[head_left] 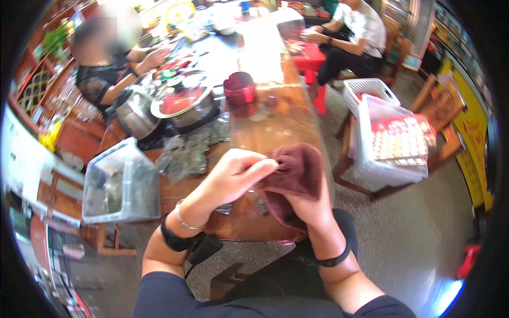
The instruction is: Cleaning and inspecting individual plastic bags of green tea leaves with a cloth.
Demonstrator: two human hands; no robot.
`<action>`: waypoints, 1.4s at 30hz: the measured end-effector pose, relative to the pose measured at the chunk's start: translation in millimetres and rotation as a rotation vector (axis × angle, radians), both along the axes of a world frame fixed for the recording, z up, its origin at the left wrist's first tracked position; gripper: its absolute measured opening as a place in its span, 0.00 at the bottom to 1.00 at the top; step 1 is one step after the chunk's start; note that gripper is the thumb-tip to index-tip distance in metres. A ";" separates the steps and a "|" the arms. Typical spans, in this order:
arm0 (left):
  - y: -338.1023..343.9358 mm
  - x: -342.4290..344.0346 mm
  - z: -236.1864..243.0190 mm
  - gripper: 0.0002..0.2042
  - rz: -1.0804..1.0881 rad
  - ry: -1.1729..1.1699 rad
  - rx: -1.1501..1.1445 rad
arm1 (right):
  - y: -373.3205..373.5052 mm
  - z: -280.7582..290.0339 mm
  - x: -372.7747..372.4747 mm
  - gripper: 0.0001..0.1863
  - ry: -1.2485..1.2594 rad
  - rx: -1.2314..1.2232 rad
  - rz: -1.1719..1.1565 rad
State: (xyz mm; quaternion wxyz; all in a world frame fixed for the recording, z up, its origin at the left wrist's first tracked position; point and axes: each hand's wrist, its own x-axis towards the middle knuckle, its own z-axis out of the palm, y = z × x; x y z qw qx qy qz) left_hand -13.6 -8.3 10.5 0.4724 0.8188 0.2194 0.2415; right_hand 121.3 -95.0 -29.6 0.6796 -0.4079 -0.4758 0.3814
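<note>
A brown cloth (297,172) is bunched up in front of me, over the near end of the wooden table (275,130). My left hand (236,175) is closed, pinching the cloth's left side between thumb and fingers. From below, my right hand (312,209) reaches into the cloth, which drapes over it. Its fingers are hidden under the fabric. One fold hangs down beside the right wrist. Past my left hand, several clear plastic packets (185,153) lie on the table.
A lidded pot (183,108), a kettle-like steel vessel (135,114) and a red container (239,89) stand farther back. Left is a clear plastic bin (122,185); right, a white crate (366,148) with patterned boxes on a chair. Two people sit across, one beside a red stool (313,63).
</note>
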 end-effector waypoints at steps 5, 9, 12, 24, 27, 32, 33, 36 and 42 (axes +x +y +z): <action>2.1 -0.1 -3.8 0.11 -0.058 -0.038 -0.230 | -4.8 4.5 2.4 0.16 -0.056 -0.074 -0.079; 0.7 1.9 -5.1 0.09 -0.084 -0.036 -0.306 | -6.8 6.8 4.2 0.13 0.037 -0.069 -0.119; 2.9 -0.5 -6.8 0.10 -0.126 -0.023 -0.254 | -5.4 2.7 4.5 0.14 0.014 -0.087 -0.103; 7.8 -0.8 -6.2 0.06 -0.080 -0.223 -0.432 | -1.8 8.7 0.3 0.15 -0.002 -0.012 -0.177; 7.8 1.5 -6.1 0.06 -0.056 -0.260 -0.448 | -0.6 5.9 -1.0 0.17 -0.006 0.006 -0.149; 6.4 3.8 -7.9 0.09 -0.016 -0.298 -0.484 | 0.2 -2.6 0.1 0.15 -0.040 -0.009 -0.126; 6.2 4.3 -7.0 0.09 -0.030 -0.300 -0.467 | -0.5 -3.3 0.1 0.15 -0.031 -0.049 -0.116; 6.2 6.1 -7.5 0.09 -0.035 -0.297 -0.415 | -3.0 0.5 3.3 0.14 -0.084 -0.100 -0.098; 5.1 4.9 -6.2 0.10 -0.019 -0.305 -0.432 | -4.4 -1.1 1.0 0.12 -0.079 -0.129 -0.083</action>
